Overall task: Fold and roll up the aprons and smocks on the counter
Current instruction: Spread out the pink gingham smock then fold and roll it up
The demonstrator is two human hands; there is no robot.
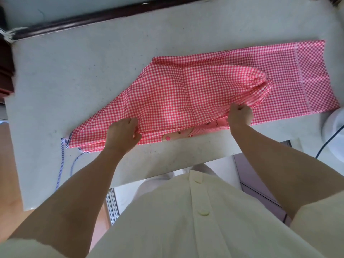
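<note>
A red-and-white gingham smock [186,90] lies spread across the pale counter [78,75], with one sleeve folded over its middle and a cartoon print showing at its near edge. My left hand [122,135] pinches the smock's near edge toward the left. My right hand [240,114] grips a gathered fold of the fabric near the sleeve cuff. A blue-and-white striped tie [62,164] trails from the smock's left corner over the counter's front.
A dark wooden ledge [74,25] runs along the counter's back edge. A white round appliance [335,131] with a dark cable [327,138] stands at the right end. The counter's front edge lies just before my body.
</note>
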